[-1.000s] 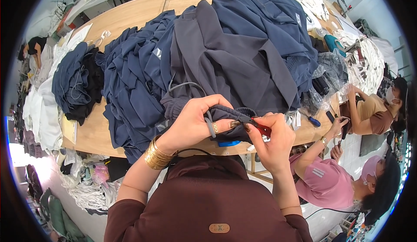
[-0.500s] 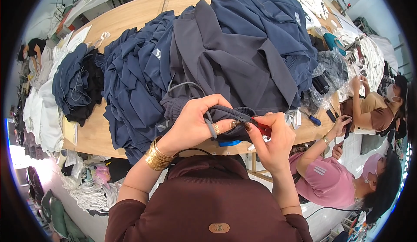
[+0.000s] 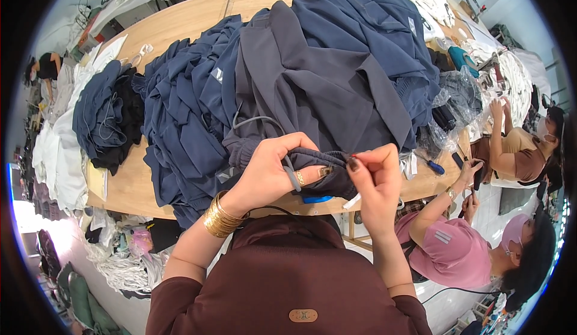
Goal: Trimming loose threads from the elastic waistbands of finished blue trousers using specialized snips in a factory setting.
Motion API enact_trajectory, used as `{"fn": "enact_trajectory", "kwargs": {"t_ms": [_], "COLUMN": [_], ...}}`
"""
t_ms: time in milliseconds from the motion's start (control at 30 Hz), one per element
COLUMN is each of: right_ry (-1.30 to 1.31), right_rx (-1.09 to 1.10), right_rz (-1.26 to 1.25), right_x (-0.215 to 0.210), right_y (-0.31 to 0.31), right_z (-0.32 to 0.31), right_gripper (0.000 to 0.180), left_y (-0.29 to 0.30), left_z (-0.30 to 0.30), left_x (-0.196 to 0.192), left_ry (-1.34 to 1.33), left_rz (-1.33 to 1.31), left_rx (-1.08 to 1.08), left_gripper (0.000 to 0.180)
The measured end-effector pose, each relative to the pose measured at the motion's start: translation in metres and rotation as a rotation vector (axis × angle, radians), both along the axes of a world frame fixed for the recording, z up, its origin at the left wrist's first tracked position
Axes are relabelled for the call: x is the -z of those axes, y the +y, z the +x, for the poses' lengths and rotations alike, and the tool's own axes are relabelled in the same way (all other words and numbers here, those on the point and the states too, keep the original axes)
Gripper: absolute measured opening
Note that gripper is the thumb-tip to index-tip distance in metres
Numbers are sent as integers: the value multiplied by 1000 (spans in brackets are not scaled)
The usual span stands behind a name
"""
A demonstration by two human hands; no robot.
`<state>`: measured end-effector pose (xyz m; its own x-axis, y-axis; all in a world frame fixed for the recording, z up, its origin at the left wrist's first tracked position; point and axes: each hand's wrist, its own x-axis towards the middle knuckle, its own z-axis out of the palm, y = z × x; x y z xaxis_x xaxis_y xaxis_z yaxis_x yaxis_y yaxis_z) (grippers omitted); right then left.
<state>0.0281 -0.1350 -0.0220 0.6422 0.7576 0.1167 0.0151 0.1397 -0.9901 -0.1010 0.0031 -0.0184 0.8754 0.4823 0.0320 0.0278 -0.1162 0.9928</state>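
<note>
Dark grey drawstring pants (image 3: 318,88) lie spread on the pile in front of me, their gathered elastic waistband (image 3: 333,184) turned toward me. My left hand (image 3: 273,172) is closed on this waistband, with a loop of grey drawstring (image 3: 293,175) hanging by the thumb. At the band's right side, my right hand (image 3: 377,181) pinches the edge between thumb and forefinger. A sliver of red shows at those fingertips; the rest of that red thing is hidden by the hand.
Navy garments (image 3: 192,100) heap to the left and behind on the wooden table (image 3: 174,19). At right lie clear plastic bags (image 3: 463,91) and a blue-handled screwdriver (image 3: 435,167). A person in pink (image 3: 451,245) works close on my right, another person beyond.
My right hand has turned and drawn slightly upward at the waistband; the red tool in it, plainly seen before, is now mostly hidden. My left hand keeps its hold.
</note>
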Motion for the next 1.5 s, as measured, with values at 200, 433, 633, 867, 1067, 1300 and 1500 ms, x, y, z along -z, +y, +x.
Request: {"fn": "enact_trajectory", "kwargs": {"t_ms": [200,433,633,867,1067,1300,1500], "right_ry": [-499,-818,-835,-838,-385,-725,-571], "right_rx": [23,34,28,31,74,-27,367], "right_rz": [-137,-165,-167,-172,-60,-8,-164], "right_x": [-7,-10,-9,-8,2,4,6], "right_y": [-7,-7,-5,-4,-5,9,5], "right_z": [17,14,10,9,9,6,40], "right_gripper": [19,20,20,20,26,26,7], "left_y": [2,3,2,2,2,1,3], "left_z": [-2,-3,-3,-4,-5,-3,-6], "left_x": [-2,0,2,1,1,2,6], "left_ry": [12,-18,-44,-53,-29,-9,-25], "left_rz": [-59,-18,24,32,-17,38,-57], "left_rx": [-20,-20,-12,-7,0,-10,-20], "left_gripper": [20,21,22,20,21,21,22]}}
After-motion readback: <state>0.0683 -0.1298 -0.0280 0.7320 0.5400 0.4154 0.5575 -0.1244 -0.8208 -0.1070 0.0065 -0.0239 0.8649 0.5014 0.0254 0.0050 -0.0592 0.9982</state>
